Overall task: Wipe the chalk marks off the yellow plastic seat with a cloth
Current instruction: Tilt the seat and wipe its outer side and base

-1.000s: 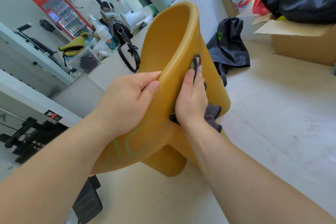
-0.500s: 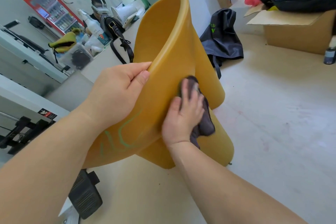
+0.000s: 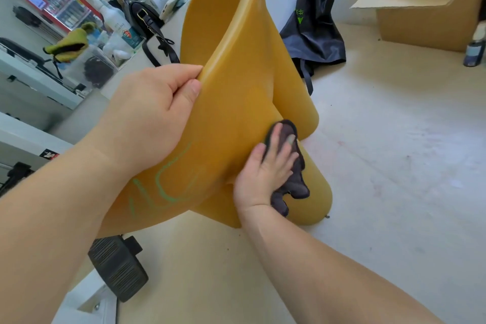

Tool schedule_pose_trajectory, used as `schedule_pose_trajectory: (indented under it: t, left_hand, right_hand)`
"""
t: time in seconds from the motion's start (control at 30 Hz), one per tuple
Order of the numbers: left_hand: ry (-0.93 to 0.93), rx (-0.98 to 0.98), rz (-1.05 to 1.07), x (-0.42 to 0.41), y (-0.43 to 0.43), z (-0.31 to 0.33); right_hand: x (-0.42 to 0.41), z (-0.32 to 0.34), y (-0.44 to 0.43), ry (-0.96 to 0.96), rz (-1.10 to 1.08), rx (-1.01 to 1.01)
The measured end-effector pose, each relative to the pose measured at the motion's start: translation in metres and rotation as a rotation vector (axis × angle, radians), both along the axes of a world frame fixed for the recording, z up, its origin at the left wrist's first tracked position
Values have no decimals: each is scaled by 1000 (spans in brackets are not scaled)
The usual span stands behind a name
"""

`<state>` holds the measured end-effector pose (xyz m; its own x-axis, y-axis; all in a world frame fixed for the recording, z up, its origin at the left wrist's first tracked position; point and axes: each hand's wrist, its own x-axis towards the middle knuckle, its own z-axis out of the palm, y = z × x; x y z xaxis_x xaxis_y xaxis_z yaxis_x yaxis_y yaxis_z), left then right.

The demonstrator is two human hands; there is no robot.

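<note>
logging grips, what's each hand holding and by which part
Left hand grips the yellow seat by its side rim. Right hand presses a dark cloth flat against the seat.

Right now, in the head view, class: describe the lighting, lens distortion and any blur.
Head view: bright, even light with soft shadows; the wide-angle lens tilts and bends the background; the yellow seat and green chalk marks look sharp; the fingers of the right hand on the cloth look slightly smeared.

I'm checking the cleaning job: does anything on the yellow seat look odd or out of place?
Green chalk marks show low on the left of the yellow seat, below the left hand gripping its rim. The right hand presses the cloth farther right, away from them.
</note>
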<state>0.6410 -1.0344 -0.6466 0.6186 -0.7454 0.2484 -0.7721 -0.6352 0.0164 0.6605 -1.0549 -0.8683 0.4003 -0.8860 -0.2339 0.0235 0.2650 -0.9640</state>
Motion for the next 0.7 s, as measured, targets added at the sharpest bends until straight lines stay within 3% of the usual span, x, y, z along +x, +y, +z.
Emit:
schedule_pose_trajectory:
  t: [0.13, 0.27, 0.43, 0.5, 0.7]
  left_hand:
    - [-93, 57, -24, -3, -25, 1]
    - [-130, 77, 11, -3, -60, 1]
    - [-2, 7, 43, -5, -68, 4]
    - [86, -4, 41, -8, -58, 6]
    - [156, 73, 66, -22, 19, 11]
  right_hand:
    - [0, 21, 11, -111, -95, -57]
    - [-2, -29, -21, -81, -116, -197]
    - [-17, -98, -72, 96, 73, 180]
    - [-18, -93, -73, 82, 118, 193]
    - [-21, -19, -38, -73, 107, -77]
